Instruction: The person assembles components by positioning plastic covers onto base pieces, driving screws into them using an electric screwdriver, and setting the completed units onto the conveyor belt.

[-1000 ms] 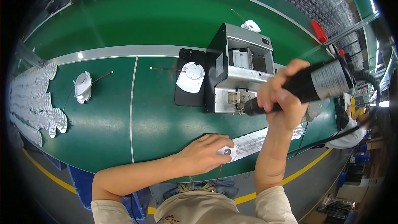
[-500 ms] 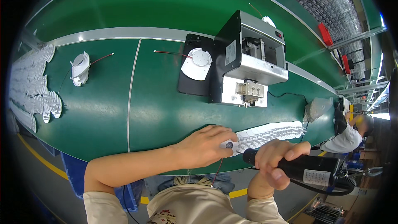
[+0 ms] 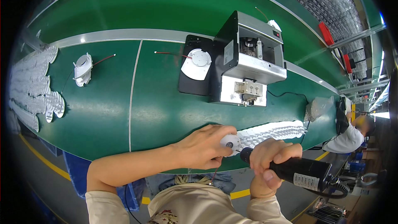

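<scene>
My left hand grips a round white plastic part with a dark centre at the near edge of the green bench. A thin red wire hangs down below that hand. My right hand is wrapped round a black electric screwdriver, held slanted with its nose pointing left. The bit reaches the lower right edge of the round part; whether it touches a screw, I cannot tell. Just right of the part lies a long row of overlapping white pieces.
A grey-and-black screw feeder stands behind my hands. Beside it, a white part with a red wire lies on a black phone. Farther left are another white assembly and stacked white pieces. A plastic bag and a person are at right.
The screwdriver in my right hand has moved slightly left, bringing its bit to the round part. My left hand has turned the part a little, showing more of its face.
</scene>
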`<state>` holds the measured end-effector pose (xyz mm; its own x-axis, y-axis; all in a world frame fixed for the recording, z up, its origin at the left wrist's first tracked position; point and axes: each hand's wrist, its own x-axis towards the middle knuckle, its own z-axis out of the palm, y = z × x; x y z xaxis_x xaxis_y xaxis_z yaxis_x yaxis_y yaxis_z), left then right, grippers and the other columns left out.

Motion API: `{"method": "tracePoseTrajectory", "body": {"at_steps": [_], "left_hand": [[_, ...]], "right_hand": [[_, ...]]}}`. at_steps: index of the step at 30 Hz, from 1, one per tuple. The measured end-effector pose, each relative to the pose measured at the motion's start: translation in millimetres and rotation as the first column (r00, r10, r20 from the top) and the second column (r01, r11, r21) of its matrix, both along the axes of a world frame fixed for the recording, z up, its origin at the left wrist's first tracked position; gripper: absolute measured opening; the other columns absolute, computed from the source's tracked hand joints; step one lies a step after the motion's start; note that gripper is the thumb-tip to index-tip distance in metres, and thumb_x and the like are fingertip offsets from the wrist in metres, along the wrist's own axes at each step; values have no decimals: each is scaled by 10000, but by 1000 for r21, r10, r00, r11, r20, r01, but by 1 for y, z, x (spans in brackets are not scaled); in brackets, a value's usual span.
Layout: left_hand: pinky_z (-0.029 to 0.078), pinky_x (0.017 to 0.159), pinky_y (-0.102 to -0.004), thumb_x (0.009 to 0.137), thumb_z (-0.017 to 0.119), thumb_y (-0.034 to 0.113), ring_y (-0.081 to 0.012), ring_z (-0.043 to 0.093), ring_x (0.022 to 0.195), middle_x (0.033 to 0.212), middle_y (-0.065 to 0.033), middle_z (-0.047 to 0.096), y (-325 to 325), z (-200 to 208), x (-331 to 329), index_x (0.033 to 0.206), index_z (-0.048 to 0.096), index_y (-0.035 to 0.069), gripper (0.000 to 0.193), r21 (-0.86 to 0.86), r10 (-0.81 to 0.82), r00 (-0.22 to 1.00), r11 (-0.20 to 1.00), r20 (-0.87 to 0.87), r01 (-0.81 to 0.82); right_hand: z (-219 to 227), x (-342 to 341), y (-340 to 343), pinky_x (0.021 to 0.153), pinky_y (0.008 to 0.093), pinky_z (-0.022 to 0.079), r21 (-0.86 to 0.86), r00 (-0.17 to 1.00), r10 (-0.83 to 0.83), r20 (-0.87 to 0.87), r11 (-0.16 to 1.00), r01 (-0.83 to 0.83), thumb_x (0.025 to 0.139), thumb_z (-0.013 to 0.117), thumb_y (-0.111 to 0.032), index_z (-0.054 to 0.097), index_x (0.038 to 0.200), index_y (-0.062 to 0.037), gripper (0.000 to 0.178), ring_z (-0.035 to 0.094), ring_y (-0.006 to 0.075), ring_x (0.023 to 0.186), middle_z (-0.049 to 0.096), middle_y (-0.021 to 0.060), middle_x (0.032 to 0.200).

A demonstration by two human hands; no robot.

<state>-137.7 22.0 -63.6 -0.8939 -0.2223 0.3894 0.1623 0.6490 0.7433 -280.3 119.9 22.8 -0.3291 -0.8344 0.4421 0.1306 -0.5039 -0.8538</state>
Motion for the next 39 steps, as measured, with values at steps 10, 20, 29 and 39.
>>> {"method": "tracePoseTrajectory", "body": {"at_steps": [10, 20, 29, 39], "left_hand": [[414, 841, -405, 593, 705, 88, -299, 501, 998, 1159, -113, 523, -22, 70, 50, 1014, 615, 91, 431, -120, 179, 957, 981, 227, -155], [388, 949, -429, 691, 749, 231, -399, 439, 1142, 1315, -243, 411, -131, 45, 116, 1175, 518, 73, 559, -207, 932, 357, 339, -57, -918], [345, 939, -515, 713, 692, 404, -357, 446, 1132, 1224, -160, 487, -161, 65, 170, 1191, 554, 157, 556, -642, 925, -140, 131, 354, -755], [224, 971, -604, 556, 767, 464, -321, 391, 1163, 1195, -134, 493, -164, 52, 156, 1125, 594, 164, 666, -733, 992, 124, 88, 5, -674]], "right_hand": [[19, -57, -1, 416, 276, 487, -291, 986, 169, 1, 943, -161, 671, 649, 12, 405, 967, -44, 387, 512, 153, 427, 516, 51, 578], [-4, -41, 1, 320, 203, 375, -248, 993, 80, 84, 967, -57, 690, 705, -113, 361, 926, -57, 421, 389, 90, 355, 427, 8, 521], [3, -51, 3, 465, 293, 397, -245, 936, 353, 14, 908, -339, 760, 629, -1, 435, 1121, -12, 410, 464, 175, 532, 488, 90, 700], [7, -49, 7, 515, 311, 392, -143, 926, 375, 43, 920, -366, 764, 635, -3, 445, 1104, -42, 392, 460, 179, 537, 487, 88, 699]]}}
